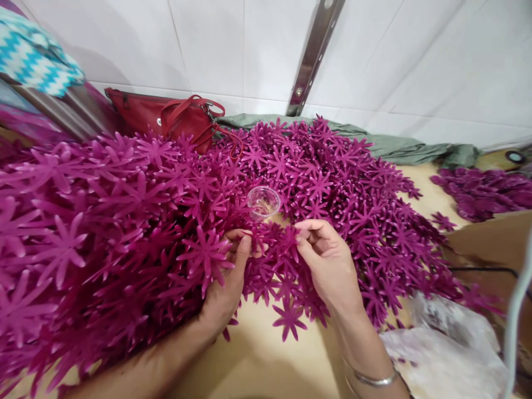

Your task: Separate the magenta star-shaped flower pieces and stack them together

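Observation:
My left hand (pixel 235 266) is closed, thumb pressed against the fingers, on a magenta flower-shaped petal piece (pixel 258 242). To its right, my right hand (pixel 328 257) pinches the edge of another magenta petal piece (pixel 287 241) between thumb and forefinger. The two held pieces are close together, and I cannot tell whether they touch. Just beyond the hands sits a small clear plastic cup (pixel 264 203), its contents too unclear to name. Heaps of the same star-like pieces lie around both hands, and one loose piece (pixel 290 319) rests on the tabletop nearer me.
A red handbag (pixel 166 116) leans by the white tiled wall (pixel 208 44). Green cloth (pixel 415 149) runs along the back. Darker magenta pieces (pixel 486 191) lie at far right, near a cardboard box (pixel 490 238), a clear plastic bag (pixel 449 343) and a pale cable (pixel 517 316).

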### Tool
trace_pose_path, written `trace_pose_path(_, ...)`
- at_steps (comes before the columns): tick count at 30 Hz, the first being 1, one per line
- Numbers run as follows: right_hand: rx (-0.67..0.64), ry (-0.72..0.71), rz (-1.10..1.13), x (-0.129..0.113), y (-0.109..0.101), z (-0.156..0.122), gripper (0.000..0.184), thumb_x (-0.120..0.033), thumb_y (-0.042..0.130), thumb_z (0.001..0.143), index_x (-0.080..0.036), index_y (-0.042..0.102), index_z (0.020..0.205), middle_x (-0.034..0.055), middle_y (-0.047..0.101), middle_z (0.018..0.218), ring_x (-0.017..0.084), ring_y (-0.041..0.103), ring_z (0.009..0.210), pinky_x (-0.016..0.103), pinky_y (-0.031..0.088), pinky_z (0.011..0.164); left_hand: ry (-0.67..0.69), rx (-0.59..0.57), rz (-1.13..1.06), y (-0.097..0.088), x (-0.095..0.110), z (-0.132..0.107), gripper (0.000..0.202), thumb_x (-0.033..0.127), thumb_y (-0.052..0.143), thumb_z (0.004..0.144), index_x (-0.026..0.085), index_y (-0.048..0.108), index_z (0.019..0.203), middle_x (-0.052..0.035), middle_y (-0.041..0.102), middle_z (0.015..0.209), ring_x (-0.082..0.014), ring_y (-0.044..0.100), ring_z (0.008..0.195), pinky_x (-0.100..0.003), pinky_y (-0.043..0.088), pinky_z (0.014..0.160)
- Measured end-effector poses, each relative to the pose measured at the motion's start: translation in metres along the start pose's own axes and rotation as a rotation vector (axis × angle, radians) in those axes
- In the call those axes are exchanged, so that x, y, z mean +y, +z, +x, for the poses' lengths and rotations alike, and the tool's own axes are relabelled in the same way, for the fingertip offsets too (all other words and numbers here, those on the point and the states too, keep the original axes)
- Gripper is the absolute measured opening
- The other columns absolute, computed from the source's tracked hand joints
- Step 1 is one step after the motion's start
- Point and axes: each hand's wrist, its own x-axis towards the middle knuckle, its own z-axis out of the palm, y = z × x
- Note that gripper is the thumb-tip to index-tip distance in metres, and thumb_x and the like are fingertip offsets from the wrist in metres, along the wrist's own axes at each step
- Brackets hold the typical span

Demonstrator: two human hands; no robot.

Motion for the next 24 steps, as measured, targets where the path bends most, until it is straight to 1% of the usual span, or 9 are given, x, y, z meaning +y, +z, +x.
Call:
trace_pose_path(3,-0.034,0.001,0.017,0.0,-0.002,0.0,0.01,-0.026,0.071,0.09,-0.026,0.069,0.1,-0.0014,0.064,0.084,0.015,0.057,0.076,0.026,0.049,0.072,0.034,0.042,0.014,0.0,0.001,0.002,0.03,0.049,0.07,0.093,0.023,0.062,0.107,-0.0014,0.075,0.095,-0.015,0.073,0.086,-0.029,0.059,0.085)
trace_pose_path(7,-0.078,-0.013,0.164,0.004,-0.003,-0.001,0.011,-0.028,0.074,0.091,-0.028,0.069,0.1,-0.0019,0.064,0.089,0.013,0.055,0.076,0.024,0.048,0.072,0.071,0.023,0.064,0.0,0.005,0.002,0.041,0.04,0.069,0.095,0.025,0.056,0.131,-0.0038,0.075,0.109,-0.0159,0.073,0.095,-0.032,0.058,0.094)
trace_pose_path(10,-0.121,-0.013,0.207,0.003,-0.002,-0.002,0.01,-0.031,0.074,0.092,-0.03,0.068,0.1,-0.0015,0.067,0.094,0.013,0.058,0.078,0.024,0.05,0.072,0.113,-0.04,0.085,0.0,0.012,-0.003,0.046,0.037,0.062,0.101,0.029,0.05,0.144,-0.0055,0.07,0.129,-0.0174,0.07,0.113,-0.034,0.054,0.105)
trace_pose_path(12,-0.138,-0.021,0.164,0.0,-0.001,-0.003,0.011,-0.031,0.074,0.091,-0.03,0.068,0.1,-0.0014,0.067,0.094,0.014,0.06,0.078,0.025,0.052,0.073,0.141,-0.107,0.11,0.0,0.016,-0.008,0.039,0.037,0.056,0.104,0.03,0.054,0.142,-0.006,0.062,0.142,-0.0195,0.062,0.129,-0.035,0.05,0.111)
trace_pose_path(15,-0.157,-0.04,0.06,-0.005,0.004,-0.006,0.014,-0.029,0.074,0.089,-0.028,0.067,0.102,0.0002,0.069,0.095,0.015,0.064,0.085,0.028,0.055,0.08,0.18,-0.223,0.13,-0.002,0.017,-0.014,0.029,0.035,0.058,0.102,0.029,0.065,0.13,-0.007,0.053,0.15,-0.0223,0.054,0.14,-0.037,0.045,0.118)
trace_pose_path(17,-0.198,-0.037,0.04,-0.007,0.008,-0.008,0.015,-0.026,0.072,0.089,-0.027,0.067,0.103,0.001,0.07,0.097,0.016,0.066,0.089,0.03,0.057,0.084,0.225,-0.26,0.115,-0.002,0.015,-0.014,0.029,0.033,0.068,0.096,0.028,0.069,0.124,-0.0077,0.053,0.149,-0.0243,0.051,0.143,-0.039,0.04,0.122)
trace_pose_path(19,-0.243,-0.025,0.059,-0.007,0.013,-0.011,0.017,-0.023,0.071,0.089,-0.027,0.066,0.105,0.0009,0.071,0.098,0.016,0.068,0.09,0.03,0.058,0.086,0.238,-0.258,0.082,0.0,0.012,-0.014,0.031,0.032,0.075,0.092,0.027,0.07,0.122,-0.008,0.059,0.142,-0.025,0.054,0.14,-0.04,0.04,0.122)
trace_pose_path(22,-0.245,-0.034,0.061,-0.005,0.016,-0.013,0.021,-0.02,0.073,0.089,-0.028,0.067,0.108,0.0002,0.071,0.099,0.016,0.069,0.094,0.03,0.057,0.09,0.157,-0.225,0.042,0.002,0.009,-0.012,0.023,0.034,0.069,0.096,0.025,0.071,0.117,-0.0069,0.069,0.125,-0.0223,0.065,0.122,-0.038,0.049,0.112)
trace_pose_path(24,-0.221,-0.059,0.033,-0.004,0.016,-0.013,0.023,-0.02,0.074,0.088,-0.028,0.067,0.109,0.0005,0.071,0.103,0.016,0.069,0.097,0.03,0.056,0.093,0.091,-0.175,0.05,0.001,0.006,-0.011,0.019,0.037,0.064,0.099,0.024,0.071,0.111,-0.005,0.072,0.115,-0.0204,0.067,0.112,-0.035,0.052,0.104)
